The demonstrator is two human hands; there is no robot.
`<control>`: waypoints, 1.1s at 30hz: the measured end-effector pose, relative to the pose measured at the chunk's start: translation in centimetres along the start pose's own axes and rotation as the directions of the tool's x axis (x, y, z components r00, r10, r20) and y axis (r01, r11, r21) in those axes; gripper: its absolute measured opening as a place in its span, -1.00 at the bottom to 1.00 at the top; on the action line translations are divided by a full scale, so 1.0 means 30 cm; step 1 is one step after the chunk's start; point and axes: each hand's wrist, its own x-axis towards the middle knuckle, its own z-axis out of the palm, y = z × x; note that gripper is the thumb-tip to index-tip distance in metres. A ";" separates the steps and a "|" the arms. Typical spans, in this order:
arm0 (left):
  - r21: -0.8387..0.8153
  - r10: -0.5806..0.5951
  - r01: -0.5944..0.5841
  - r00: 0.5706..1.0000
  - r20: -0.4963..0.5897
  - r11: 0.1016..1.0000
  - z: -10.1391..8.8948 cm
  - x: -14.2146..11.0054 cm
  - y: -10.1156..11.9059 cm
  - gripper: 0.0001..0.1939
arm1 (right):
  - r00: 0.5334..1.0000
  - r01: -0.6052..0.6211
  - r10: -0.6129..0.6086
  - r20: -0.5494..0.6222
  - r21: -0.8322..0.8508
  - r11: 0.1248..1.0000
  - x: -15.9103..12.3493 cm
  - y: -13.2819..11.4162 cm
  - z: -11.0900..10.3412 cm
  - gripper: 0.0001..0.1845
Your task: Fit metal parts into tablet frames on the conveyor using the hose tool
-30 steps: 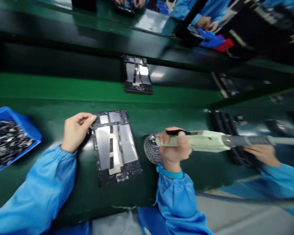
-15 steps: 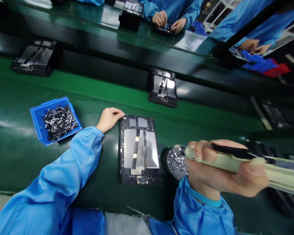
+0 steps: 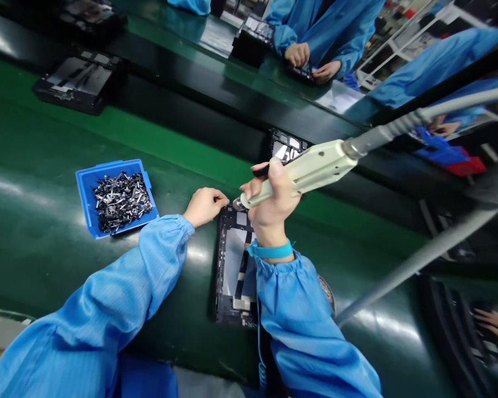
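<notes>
Left of the tablet frame (image 3: 232, 293), which lies flat on the green conveyor belt (image 3: 45, 138), sits a blue plastic tray (image 3: 116, 199) heaped with small black-and-silver metal pieces (image 3: 122, 202). Between tray and frame, the left hand (image 3: 205, 206) rests with its fingers loosely curled, gripping nothing, just beside the frame's top corner. Above that corner, the right hand (image 3: 271, 202) clenches an electric screwdriver (image 3: 311, 171), its tip at the frame's edge. A grey cable (image 3: 382, 132) runs from the screwdriver toward the right.
</notes>
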 end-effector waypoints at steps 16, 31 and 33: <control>0.095 -0.007 0.003 0.999 0.042 0.995 0.002 -0.010 0.029 -0.77 | 0.998 0.061 -0.057 0.039 -0.115 0.991 -0.021 0.087 0.002 -0.67; 0.184 -0.038 0.036 0.999 0.005 0.982 -0.011 0.000 0.021 -0.84 | 0.999 0.009 -0.013 0.038 0.112 0.994 -0.008 -0.002 -0.007 -0.58; 0.244 -0.034 0.041 0.999 -0.031 0.969 -0.024 -0.023 0.040 -0.84 | 0.994 0.087 -0.098 0.044 0.201 0.976 -0.004 -0.080 -0.031 -0.57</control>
